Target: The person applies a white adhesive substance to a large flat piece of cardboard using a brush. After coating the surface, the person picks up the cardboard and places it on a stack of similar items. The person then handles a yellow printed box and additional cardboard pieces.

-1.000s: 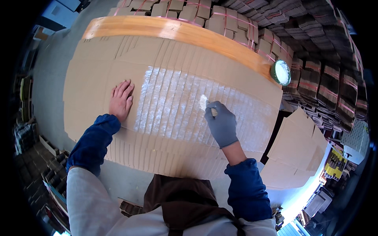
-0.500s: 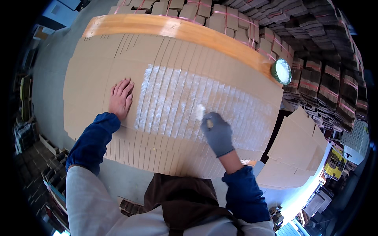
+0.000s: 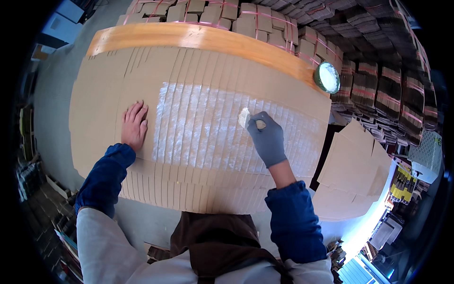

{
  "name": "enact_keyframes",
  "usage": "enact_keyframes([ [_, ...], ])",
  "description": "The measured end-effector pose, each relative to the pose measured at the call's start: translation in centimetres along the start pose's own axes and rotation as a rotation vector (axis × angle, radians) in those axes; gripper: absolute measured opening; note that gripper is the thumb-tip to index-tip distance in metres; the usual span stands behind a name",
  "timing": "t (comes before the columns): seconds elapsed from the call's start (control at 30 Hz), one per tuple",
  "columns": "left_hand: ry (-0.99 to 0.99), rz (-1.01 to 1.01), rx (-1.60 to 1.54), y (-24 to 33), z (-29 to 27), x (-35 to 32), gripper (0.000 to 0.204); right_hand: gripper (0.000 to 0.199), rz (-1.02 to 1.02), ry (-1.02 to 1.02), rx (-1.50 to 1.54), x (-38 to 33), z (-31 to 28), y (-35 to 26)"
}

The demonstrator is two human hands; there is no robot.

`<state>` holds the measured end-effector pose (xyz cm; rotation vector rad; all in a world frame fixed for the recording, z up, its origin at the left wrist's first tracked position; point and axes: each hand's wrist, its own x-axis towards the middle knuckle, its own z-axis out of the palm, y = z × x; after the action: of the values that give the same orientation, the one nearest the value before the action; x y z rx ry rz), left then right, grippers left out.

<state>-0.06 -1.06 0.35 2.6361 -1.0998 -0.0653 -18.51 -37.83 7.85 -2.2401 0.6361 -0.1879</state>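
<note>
On cardboard (image 3: 99, 90), the left hand (image 3: 134, 127) lies flat, outstretched; the right hand (image 3: 267, 139) (gloved) curls around a brush (image 3: 244, 117).

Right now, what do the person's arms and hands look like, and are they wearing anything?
The left hand is bare. The right hand wears a plain grey glove that ends around the wrist. Both arms have dark blue sleeve covers, bunched near the wrists, over pale grey sleeves.

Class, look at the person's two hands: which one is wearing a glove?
The right hand, the one holding the brush: it wears a grey glove. The left hand is bare and rests on the cardboard.
</note>
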Motion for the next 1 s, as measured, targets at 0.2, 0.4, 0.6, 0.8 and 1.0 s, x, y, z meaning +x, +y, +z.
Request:
enact_keyframes([
  [0.2, -0.003, -0.017, 0.0, 0.2, -0.1, 0.1, 0.046, 0.009, 0.015, 0.011, -0.06, 1.6, -1.0, 0.3],
  [0.4, -0.002, 0.005, 0.005, 0.2, -0.3, -0.1, 0.046, 0.008, 0.131, 0.067, -0.001, 2.0, -4.1, 0.1],
  [0.6, -0.002, 0.002, 0.015, 0.1, -0.3, -0.2, 0.045, 0.007, 0.113, 0.008, -0.056, 1.7, -3.5, 1.8],
  [0.8, 0.023, 0.016, 0.004, 0.4, 0.1, 0.2, 0.044, 0.01, 0.158, -0.002, -0.047, -0.8, -2.9, 2.7],
  [1.0, 0.022, 0.01, 0.024, 0.2, -0.2, -0.1, 0.043, 0.009, 0.043, -0.001, -0.033, -4.5, -1.9, 1.9],
])
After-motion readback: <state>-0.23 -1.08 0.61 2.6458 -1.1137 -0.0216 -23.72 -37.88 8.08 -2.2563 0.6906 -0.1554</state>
